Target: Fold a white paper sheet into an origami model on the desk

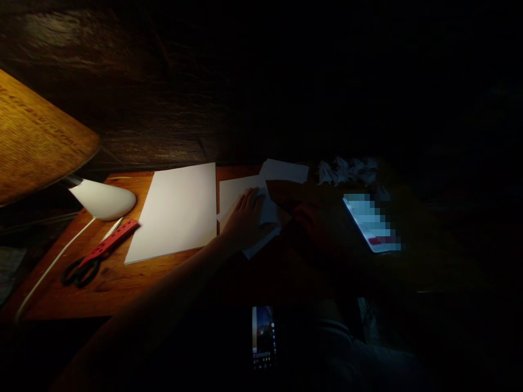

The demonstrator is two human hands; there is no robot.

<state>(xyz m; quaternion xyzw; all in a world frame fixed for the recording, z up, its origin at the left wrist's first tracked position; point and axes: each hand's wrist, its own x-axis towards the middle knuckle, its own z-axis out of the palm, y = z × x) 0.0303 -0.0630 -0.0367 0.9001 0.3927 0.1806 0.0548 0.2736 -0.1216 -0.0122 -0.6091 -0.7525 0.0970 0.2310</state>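
Observation:
My left hand lies on a white sheet of paper, its fingers stretched over the surface. The paper's right part is raised or folded under the fingers. My right hand is just right of this sheet, deep in shadow; its fingers are too dark to read, and I cannot tell whether it holds anything. A smaller white paper piece lies behind the sheet, and another paper corner sticks out in front of my left hand. Left of my hand is a stack of larger white paper.
A lamp with a white base and cord stands at the left of the wooden table. Near it are scissors and a red strip-shaped object. Crumpled paper and a lit phone or tablet lie right; a lit phone screen shows below.

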